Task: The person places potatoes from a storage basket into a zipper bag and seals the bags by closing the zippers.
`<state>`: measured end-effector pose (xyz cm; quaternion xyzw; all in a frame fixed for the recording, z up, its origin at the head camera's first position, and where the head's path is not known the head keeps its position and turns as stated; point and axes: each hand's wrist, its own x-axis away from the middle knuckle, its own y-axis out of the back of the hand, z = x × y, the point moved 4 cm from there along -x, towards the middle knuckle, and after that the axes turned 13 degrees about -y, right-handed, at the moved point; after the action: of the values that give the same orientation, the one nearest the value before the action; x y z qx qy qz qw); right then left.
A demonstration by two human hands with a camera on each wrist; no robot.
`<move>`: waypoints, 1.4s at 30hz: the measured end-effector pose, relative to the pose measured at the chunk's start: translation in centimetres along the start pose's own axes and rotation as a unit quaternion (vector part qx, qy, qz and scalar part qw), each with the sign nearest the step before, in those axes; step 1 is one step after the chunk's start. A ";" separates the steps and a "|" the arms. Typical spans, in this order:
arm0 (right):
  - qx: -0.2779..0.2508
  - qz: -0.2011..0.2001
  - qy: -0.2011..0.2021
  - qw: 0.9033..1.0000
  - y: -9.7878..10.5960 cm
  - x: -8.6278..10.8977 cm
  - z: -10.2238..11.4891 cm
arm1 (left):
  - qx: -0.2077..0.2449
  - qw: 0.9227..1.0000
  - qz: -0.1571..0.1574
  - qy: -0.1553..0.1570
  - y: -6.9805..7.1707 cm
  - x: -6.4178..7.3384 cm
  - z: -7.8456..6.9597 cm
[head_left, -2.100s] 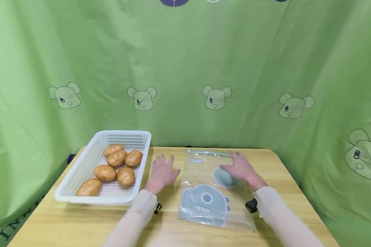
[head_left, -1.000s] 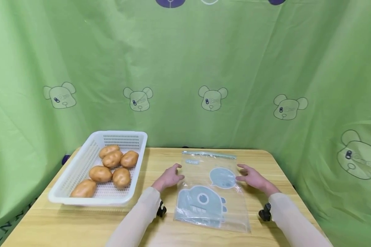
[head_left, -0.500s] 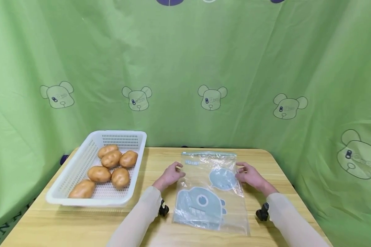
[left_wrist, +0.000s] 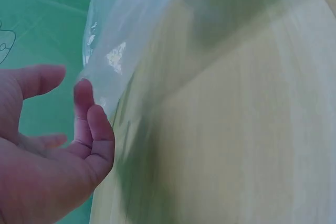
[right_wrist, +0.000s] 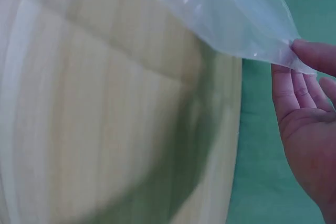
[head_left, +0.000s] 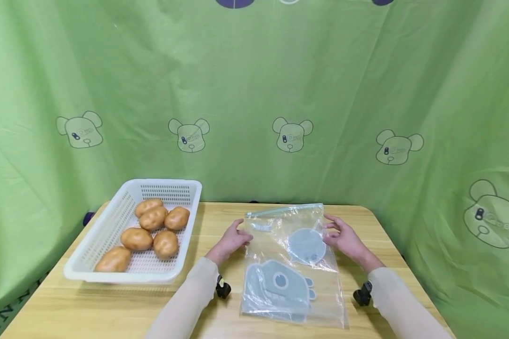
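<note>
A clear plastic zip bag (head_left: 280, 249) with blue cartoon prints spans the space between the two hands, its slider strip at the far end. The right hand (head_left: 343, 239) pinches the bag's right edge between thumb and fingers, and in the right wrist view the film (right_wrist: 236, 19) rises off the table toward that grip. At the left edge is the left hand (head_left: 232, 238), its bent fingertips (left_wrist: 84, 90) right at the film (left_wrist: 118, 45). A gap shows between that thumb and those fingers in the left wrist view.
A white perforated plastic basket (head_left: 195, 202) holding several brown potatoes (head_left: 136, 238) stands left of the left hand. The light wooden table (head_left: 123, 310) has rounded far corners, and a green curtain (head_left: 237, 165) with bear prints hangs just behind it.
Both hands moved from spread over the table and bag to the bag's two side edges. The right hand took hold; the bag's far strip now tilts, with its right end raised.
</note>
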<state>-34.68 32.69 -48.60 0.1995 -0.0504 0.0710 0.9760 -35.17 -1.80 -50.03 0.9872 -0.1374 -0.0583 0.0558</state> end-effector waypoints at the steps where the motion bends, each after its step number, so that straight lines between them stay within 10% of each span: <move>1: -0.003 0.004 0.007 1.000 -0.1 0.1 0.3 | 0.004 1.000 -0.006 0.002 0.0 0.0 -0.1; 9: -0.018 0.016 0.032 0.999 -0.1 0.7 2.5 | 0.010 0.998 -0.049 0.030 0.2 0.1 -0.2; 25: 0.003 -0.010 -0.039 0.999 -0.1 0.5 4.2 | -0.027 0.994 -0.036 -0.101 0.3 1.6 -1.9; 30: -0.013 0.002 -0.047 0.999 0.0 0.2 4.4 | 0.071 0.995 -0.046 -0.052 0.2 2.0 -2.2; 36: -0.054 0.027 -0.039 0.997 -0.1 0.2 4.8 | 0.230 0.968 -0.100 0.010 0.7 1.2 -1.8; 42: -0.080 0.067 -0.033 0.994 -0.6 0.5 5.6 | 0.229 0.965 -0.125 0.037 1.4 0.7 -1.7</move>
<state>-34.45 30.03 -43.65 0.1189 -0.1014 0.1249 0.9798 -34.67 -3.20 -48.28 0.9845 -0.0205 0.0048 -0.1743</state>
